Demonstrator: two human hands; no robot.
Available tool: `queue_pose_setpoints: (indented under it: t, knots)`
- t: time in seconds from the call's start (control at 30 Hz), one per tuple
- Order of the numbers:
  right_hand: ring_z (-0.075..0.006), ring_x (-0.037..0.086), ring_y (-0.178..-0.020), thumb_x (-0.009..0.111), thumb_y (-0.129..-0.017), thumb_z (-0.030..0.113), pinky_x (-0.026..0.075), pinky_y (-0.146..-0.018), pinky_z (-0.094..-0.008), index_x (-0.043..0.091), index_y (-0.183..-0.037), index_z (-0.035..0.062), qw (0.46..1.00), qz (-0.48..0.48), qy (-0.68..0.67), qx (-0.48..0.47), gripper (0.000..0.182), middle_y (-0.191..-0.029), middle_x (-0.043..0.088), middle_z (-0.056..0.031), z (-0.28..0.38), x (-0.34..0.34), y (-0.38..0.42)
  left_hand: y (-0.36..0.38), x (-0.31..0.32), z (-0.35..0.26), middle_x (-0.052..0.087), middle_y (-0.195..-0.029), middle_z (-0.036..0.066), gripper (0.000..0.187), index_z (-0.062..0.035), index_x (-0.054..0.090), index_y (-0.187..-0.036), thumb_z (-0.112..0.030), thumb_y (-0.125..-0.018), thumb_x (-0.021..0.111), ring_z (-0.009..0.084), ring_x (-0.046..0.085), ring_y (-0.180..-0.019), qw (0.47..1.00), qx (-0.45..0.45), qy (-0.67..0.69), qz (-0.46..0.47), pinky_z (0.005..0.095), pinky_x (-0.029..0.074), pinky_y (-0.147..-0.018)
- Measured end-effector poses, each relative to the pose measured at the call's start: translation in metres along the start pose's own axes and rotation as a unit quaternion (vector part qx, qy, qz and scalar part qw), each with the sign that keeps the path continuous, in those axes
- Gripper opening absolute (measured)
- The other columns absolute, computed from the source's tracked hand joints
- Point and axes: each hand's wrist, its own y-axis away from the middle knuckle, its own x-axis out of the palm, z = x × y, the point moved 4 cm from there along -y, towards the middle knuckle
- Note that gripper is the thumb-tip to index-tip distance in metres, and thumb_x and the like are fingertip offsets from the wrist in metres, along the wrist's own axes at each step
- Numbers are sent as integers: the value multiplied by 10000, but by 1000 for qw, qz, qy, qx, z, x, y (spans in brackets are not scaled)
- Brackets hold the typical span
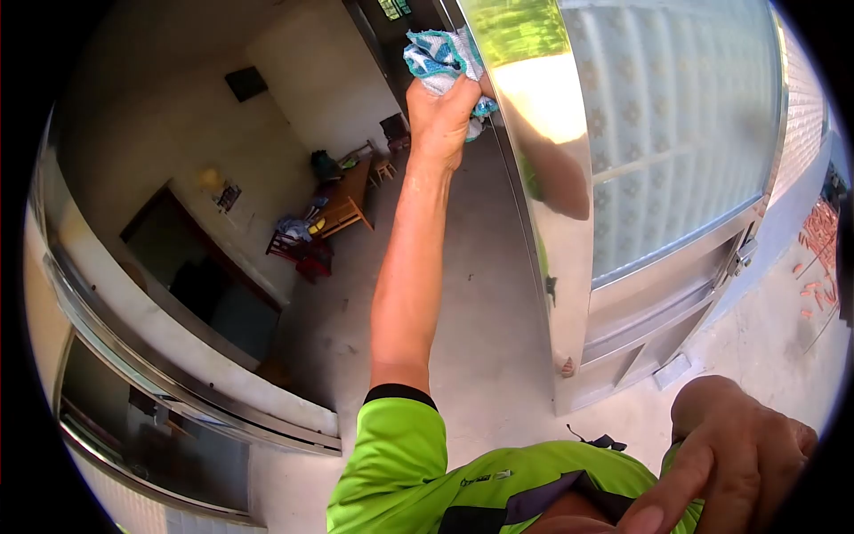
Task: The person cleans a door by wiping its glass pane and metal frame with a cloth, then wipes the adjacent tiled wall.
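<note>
My left hand (440,120) is at the end of an outstretched arm, its fingers closed around a bunched blue, teal and white cloth (436,58). The cloth sits against the edge of a shiny metal door frame (534,116), whose polished face mirrors a blurred arm shape. Low on the right, close to the camera, is my right hand (743,454). Its back faces me and its thumb stands apart from the other fingers, which run partly out of view. I see nothing held in it.
The door has a patterned frosted glass panel (685,133) and a latch (743,256). Inside stand a wooden table (342,209), a small stool (384,169) and a dark red chair (307,254). A metal-framed window (160,392) is at lower left. Reddish pieces (818,240) lie outside.
</note>
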Motion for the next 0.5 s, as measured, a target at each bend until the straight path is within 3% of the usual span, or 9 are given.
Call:
queue_pose_setpoints:
  t: [0.23,0.3,0.37,0.43,0.5]
  knots:
    - [-278,617,-804,497,-940,126,551,-763,-422,471,-1057,-7,993,-79,33,-84,179,-993,605,-109,26,-9,3,2,-5,9,693,-959,11,183,-3,688,-1035,-22,-873,606,104,632,-825,1000,-14,-8,0,278,498,-748]
    - [-268,614,-773,522,-925,109,555,-742,-416,490,-1012,1,989,-87,46,-112,142,-961,607,-98,34,-11,3,3,-6,6,678,-1099,69,296,9,625,-1184,-124,-923,669,163,665,-925,998,-18,-53,3,318,536,-807]
    - [-258,611,-741,548,-911,92,559,-722,-410,509,-966,9,985,-89,66,-129,107,-928,610,-88,45,-10,3,2,-1,2,681,-1116,93,313,18,611,-1211,-126,-938,659,192,678,-954,998,-30,-48,17,325,557,-815]
    - [-248,609,-710,573,-896,75,562,-701,-404,528,-921,17,983,-91,75,-139,77,-896,612,-77,53,-7,2,3,7,-1,698,-1079,71,290,-2,647,-1190,-104,-920,678,150,672,-934,999,-42,-16,3,278,532,-802]
    - [-238,606,-678,598,-882,58,566,-680,-398,546,-875,25,977,-122,82,-156,62,-863,615,-66,50,-6,2,2,-3,3,690,-1105,62,278,-4,646,-1186,-89,-923,671,146,665,-955,999,-48,-8,4,290,526,-827]
